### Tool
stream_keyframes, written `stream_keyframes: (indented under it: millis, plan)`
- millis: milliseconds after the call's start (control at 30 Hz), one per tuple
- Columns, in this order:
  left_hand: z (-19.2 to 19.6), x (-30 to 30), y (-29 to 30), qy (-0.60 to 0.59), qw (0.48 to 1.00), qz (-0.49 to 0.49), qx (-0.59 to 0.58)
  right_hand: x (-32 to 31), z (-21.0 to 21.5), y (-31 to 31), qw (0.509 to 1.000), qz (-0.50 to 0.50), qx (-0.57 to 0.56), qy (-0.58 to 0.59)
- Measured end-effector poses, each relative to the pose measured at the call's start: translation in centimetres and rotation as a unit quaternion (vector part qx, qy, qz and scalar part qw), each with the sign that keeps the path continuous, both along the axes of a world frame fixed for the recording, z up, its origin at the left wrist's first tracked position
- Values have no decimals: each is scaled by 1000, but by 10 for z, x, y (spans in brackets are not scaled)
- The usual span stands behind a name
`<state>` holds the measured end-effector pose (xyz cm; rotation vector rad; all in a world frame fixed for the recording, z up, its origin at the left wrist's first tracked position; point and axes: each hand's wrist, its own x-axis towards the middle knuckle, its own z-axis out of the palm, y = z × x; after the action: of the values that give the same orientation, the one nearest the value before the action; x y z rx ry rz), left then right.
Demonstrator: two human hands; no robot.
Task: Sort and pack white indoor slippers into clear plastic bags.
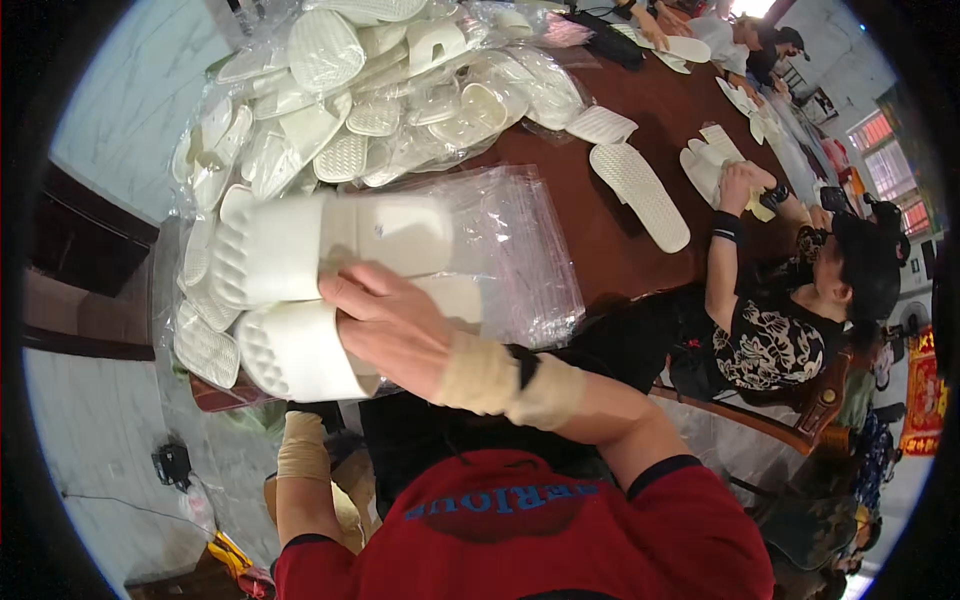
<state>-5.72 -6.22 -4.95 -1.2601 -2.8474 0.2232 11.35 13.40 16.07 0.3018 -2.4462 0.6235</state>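
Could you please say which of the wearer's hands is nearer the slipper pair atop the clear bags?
Right: the right hand is on these slippers; the left hand is hidden near the edge of the table.

This looks like a small footwear-packing workshop: a heap of white slide sandals (375, 115), many bagged, fills the upper left of a brown table (588, 232), with clear plastic bags (535, 245) near the centre. Along the right, a seated co-worker (775, 345) and others upper right (737, 47) handle similar pieces.
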Motion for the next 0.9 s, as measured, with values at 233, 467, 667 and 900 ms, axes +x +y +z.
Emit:
stream_keyframes:
  millis: [233,467,667,900]
  plan:
    - [19,11,10,-24,986,19,162,46,-166,112,963,-149,-97,-204]
    - [29,12,7,-19,988,24,150,128,-81,296,938,-314,106,-97]
    - [25,10,16,-35,988,20,152,117,-57,453,840,-490,152,-175]
    - [39,12,15,-50,988,35,141,26,-91,432,784,-501,330,-157]
